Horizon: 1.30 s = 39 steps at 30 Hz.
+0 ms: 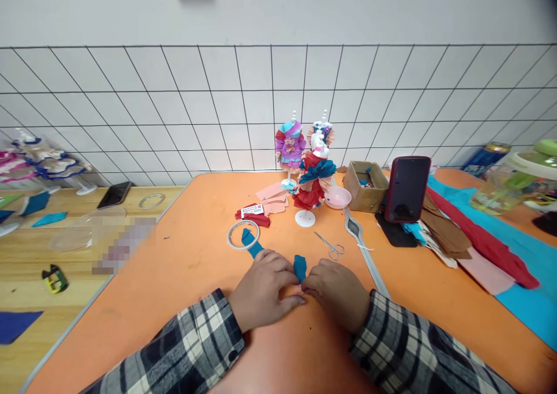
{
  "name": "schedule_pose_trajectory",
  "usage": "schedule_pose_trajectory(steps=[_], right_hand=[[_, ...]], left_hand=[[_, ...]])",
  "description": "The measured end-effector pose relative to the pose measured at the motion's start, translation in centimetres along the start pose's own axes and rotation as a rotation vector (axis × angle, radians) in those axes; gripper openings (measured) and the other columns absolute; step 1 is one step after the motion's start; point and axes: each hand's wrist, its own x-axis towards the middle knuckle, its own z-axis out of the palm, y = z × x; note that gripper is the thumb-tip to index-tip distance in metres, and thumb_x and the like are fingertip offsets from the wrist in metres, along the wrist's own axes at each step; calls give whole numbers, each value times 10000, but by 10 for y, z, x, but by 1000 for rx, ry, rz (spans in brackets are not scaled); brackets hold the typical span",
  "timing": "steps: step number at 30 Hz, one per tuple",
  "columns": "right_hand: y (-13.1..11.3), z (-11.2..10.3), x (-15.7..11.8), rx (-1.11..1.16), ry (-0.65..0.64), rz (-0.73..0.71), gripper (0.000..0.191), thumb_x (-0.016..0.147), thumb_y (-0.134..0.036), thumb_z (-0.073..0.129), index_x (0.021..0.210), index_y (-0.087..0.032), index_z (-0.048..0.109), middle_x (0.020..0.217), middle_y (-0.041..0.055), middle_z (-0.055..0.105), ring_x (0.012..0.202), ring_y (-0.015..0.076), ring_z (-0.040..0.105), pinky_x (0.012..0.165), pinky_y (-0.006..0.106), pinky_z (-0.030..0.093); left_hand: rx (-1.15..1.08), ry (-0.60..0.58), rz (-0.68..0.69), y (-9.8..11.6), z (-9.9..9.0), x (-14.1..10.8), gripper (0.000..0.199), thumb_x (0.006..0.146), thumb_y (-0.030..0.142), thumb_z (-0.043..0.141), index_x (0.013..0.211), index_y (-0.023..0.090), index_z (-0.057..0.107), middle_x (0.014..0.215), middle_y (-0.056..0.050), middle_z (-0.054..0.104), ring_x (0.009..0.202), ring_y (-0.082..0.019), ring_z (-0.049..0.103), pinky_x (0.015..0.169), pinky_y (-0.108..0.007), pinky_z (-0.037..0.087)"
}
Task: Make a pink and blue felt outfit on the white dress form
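Observation:
A small dark-blue piece of crepe paper (300,266) stands out between my two hands, low over the orange table. My left hand (270,286) rests on the tabletop with bent fingers, their tips at the paper's lower left edge; the thumb stretches toward the right hand. My right hand (336,291) is closed, thumb and fingers pinched at the lower right edge. The paper's lower end is hidden by the fingers. Beyond my left hand, a second blue strip (254,246) lies partly inside a ring of tape (228,238). Small scissors (333,250) lie beyond my right hand.
Doll-size paper dresses on stands (290,145) rise at the back, near a pink bowl (338,198) and a cardboard box (369,199). A propped phone (408,190) and coloured paper sheets (491,246) lie right. Left is a wooden table (82,295).

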Motion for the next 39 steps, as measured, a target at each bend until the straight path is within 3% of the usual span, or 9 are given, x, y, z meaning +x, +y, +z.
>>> schedule_pose_trajectory(steps=[8, 14, 18, 22, 28, 31, 33, 36, 39], right_hand=[[-8, 0, 2, 85, -11, 101, 146, 915, -240, 544, 877, -242, 684, 802, 5, 690, 782, 176, 529, 651, 291, 296], [-11, 2, 3, 91, 5, 145, 241, 949, -250, 493, 803, -234, 684, 802, -2, 692, 785, 175, 524, 663, 294, 305], [-10, 4, 3, 85, 14, 156, 243, 956, -265, 479, 834, -241, 688, 827, 0, 692, 785, 178, 522, 649, 297, 302], [-11, 4, 3, 47, 2, 160, 281, 970, -250, 431, 843, -235, 681, 821, 14, 678, 789, 183, 517, 657, 298, 311], [-13, 2, 3, 75, 21, 225, 259, 956, -272, 453, 856, -246, 690, 908, 22, 648, 855, 176, 538, 687, 284, 339], [-14, 0, 2, 105, 70, 268, 161, 913, -263, 523, 923, -246, 683, 983, 26, 615, 878, 165, 554, 667, 266, 346], [-14, -1, 3, 115, 70, 283, 151, 892, -264, 553, 980, -247, 674, 968, 25, 610, 870, 166, 562, 662, 263, 351], [-12, 0, 3, 109, 35, 278, 185, 917, -289, 515, 918, -254, 697, 906, 24, 619, 851, 172, 568, 672, 271, 356], [-11, 0, 2, 103, 11, 263, 251, 940, -306, 474, 872, -264, 711, 875, 25, 630, 850, 173, 570, 678, 272, 353]], left_hand=[[163, -57, -81, 6, 8, -3, 134, 843, 213, 603, 750, 222, 700, 766, -4, 677, 848, -189, 574, 864, -432, 287], [162, -56, -121, 8, 2, -1, 44, 804, 238, 639, 801, 208, 671, 800, -8, 661, 869, -199, 566, 894, -423, 303], [49, -33, -142, 9, 5, -1, 154, 758, 319, 695, 866, 209, 682, 926, -23, 649, 912, -203, 557, 871, -392, 339], [85, -35, -175, 6, 11, 3, 82, 805, 250, 638, 829, 219, 710, 899, -18, 649, 905, -196, 560, 868, -398, 341], [148, -41, -151, 5, 12, 4, 147, 809, 173, 613, 751, 251, 723, 796, 15, 664, 855, -177, 585, 1014, -503, 219], [168, -36, -133, 6, 12, 3, 162, 827, 180, 591, 732, 237, 709, 767, 14, 663, 841, -172, 592, 1046, -516, 189], [173, -34, -123, 6, 12, 2, 162, 835, 187, 585, 736, 235, 703, 766, 13, 664, 854, -176, 592, 1051, -509, 194], [175, -39, -109, 7, 13, 2, 138, 832, 192, 596, 756, 235, 703, 769, 12, 669, 867, -181, 589, 1032, -483, 231], [189, -60, -95, 6, 14, 1, 149, 854, 205, 580, 776, 218, 706, 760, -7, 676, 836, -184, 584, 906, -413, 338]])
